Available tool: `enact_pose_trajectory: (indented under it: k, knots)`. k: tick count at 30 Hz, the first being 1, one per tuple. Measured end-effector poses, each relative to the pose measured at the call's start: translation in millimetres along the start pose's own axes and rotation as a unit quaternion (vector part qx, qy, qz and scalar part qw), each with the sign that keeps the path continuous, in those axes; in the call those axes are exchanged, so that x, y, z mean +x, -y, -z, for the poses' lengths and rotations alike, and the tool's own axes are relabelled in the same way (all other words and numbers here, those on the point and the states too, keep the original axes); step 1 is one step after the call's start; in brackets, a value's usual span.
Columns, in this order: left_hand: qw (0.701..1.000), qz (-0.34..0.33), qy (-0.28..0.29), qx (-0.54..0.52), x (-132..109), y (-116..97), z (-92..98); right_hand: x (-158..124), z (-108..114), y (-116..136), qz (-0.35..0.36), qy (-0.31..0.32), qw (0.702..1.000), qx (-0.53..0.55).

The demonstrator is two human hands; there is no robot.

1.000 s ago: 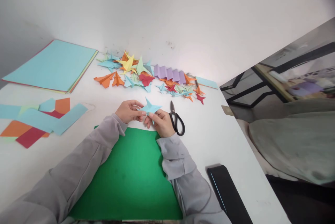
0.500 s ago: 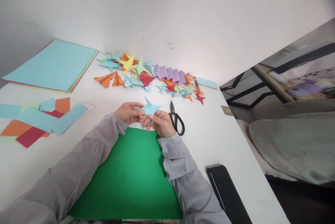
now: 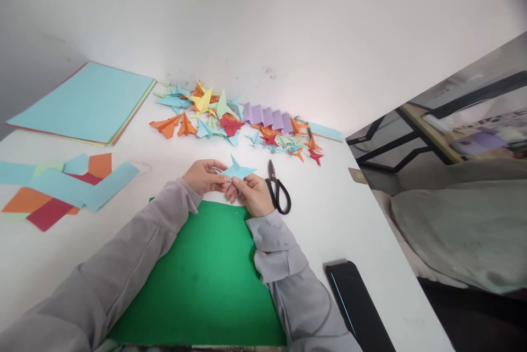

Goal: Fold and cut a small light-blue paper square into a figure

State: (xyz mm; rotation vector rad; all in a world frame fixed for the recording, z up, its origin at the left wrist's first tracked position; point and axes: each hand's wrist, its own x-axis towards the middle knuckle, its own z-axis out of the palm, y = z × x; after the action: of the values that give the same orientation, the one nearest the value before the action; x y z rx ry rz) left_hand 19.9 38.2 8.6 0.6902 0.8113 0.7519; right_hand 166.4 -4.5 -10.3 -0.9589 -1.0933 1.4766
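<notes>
A light blue folded paper star point(image 3: 239, 169) is held up just past the far edge of a green mat point(image 3: 209, 264). My left hand point(image 3: 205, 176) pinches its left side, fingers closed. My right hand point(image 3: 253, 194) grips its lower right part between thumb and fingers. One point of the star sticks upward; its underside is hidden by my fingers. Black-handled scissors point(image 3: 279, 190) lie on the white table right beside my right hand, blades pointing away from me.
Behind my hands lies a row of folded paper pieces point(image 3: 201, 102) with a purple pleated strip point(image 3: 267, 117). Paper offcuts point(image 3: 66, 187) are at left, a stack of coloured sheets point(image 3: 86, 102) at back left. A black phone-like object point(image 3: 358, 305) lies near the table's right edge.
The paper star has tilted slightly in my fingers and looks flatter. Both hands keep their hold on it, and the rest of the table is unchanged.
</notes>
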Motion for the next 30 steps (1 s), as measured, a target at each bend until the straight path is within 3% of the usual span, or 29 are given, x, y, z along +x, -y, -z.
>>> enact_pose_trajectory:
  k: [6, 17, 25, 30]
  knots:
    - [0.999, -0.016, -0.002, 0.035, 1.7, 5.4, 0.1, -0.9, -0.8, 3.7, -0.02, 0.0, 0.999, -0.036]
    - [0.996, 0.066, 0.064, -0.008, -0.8, -1.3, 0.6, -1.3, 1.2, 1.0, -0.045, 0.013, 0.999, -0.002]
    - [0.996, 0.077, 0.025, -0.047, -2.8, -4.4, 1.4, -0.1, 2.8, 1.0, -0.026, -0.007, 0.999, 0.03]
    - [0.996, 0.068, 0.028, -0.052, -3.5, -4.7, 2.7, 1.7, 0.6, 2.6, -0.031, -0.026, 0.996, 0.074]
